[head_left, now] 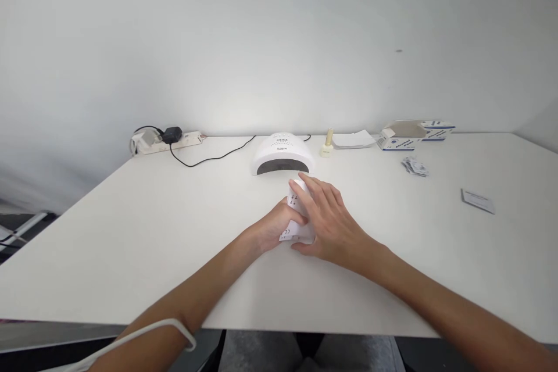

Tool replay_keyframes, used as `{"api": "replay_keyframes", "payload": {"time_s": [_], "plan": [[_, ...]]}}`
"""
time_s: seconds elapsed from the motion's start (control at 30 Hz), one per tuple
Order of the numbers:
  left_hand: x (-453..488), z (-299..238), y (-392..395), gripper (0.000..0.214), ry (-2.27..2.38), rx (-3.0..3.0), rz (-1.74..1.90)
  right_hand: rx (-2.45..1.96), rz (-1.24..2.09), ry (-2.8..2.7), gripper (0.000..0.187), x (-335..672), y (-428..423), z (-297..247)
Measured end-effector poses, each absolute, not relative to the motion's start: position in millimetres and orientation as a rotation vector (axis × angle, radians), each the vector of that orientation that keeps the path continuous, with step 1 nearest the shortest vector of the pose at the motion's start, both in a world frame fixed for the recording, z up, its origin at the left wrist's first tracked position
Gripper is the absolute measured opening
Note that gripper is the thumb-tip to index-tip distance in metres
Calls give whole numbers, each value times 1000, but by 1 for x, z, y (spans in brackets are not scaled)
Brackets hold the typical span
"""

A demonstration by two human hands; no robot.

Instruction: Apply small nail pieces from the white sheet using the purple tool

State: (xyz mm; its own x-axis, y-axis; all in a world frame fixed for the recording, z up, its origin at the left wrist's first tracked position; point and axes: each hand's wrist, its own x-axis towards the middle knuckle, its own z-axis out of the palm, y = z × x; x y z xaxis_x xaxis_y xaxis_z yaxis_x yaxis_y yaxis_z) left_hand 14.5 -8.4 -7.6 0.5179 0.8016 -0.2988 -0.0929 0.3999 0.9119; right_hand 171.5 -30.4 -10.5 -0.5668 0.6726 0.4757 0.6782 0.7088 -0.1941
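Note:
A white piece with dark printed marks (293, 231), either a small box or folded paper, is between my two hands near the middle of the table. My left hand (281, 222) closes round its left side, with the thumb lying across its front. From the right, my right hand (331, 221) grips the same white piece, fingers over its top and thumb at the lower edge. My hands hide much of it. Just beyond them stands a white nail lamp (282, 148) with a dark arched opening.
Behind the hands stand a pale nail polish bottle (326, 144), white papers (354, 139) and an opened carton (403, 136). Small packets (415, 166) and a flat grey card-like piece (478, 201) lie rightward. A power strip (187, 139) with a black adapter (171, 135) and cable is at back left.

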Motion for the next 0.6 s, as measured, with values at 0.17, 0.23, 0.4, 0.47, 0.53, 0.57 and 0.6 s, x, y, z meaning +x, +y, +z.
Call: {"api": "replay_keyframes", "payload": {"time_s": [0.17,0.23,0.4,0.47,0.53,0.57,0.6], "plan": [[16,-6,-13,22,823,987,671,-1019,-71,-2370,99,166,-31,-20],[15,-4,-14,23,814,956,691,-995,-70,-2375,99,165,-32,-20],[17,0,-15,31,822,958,684,-980,-40,-2354,98,165,-34,-17],[18,-1,-14,34,822,974,690,-984,-47,-2358,96,165,-34,-17],[18,-4,-13,37,819,1000,703,-1000,-57,-2365,94,164,-35,-18],[18,-5,-12,38,820,1020,708,-1010,-53,-2367,94,164,-35,-18],[18,-6,-12,38,821,1044,709,-1018,-35,-2367,94,165,-36,-18]]}}
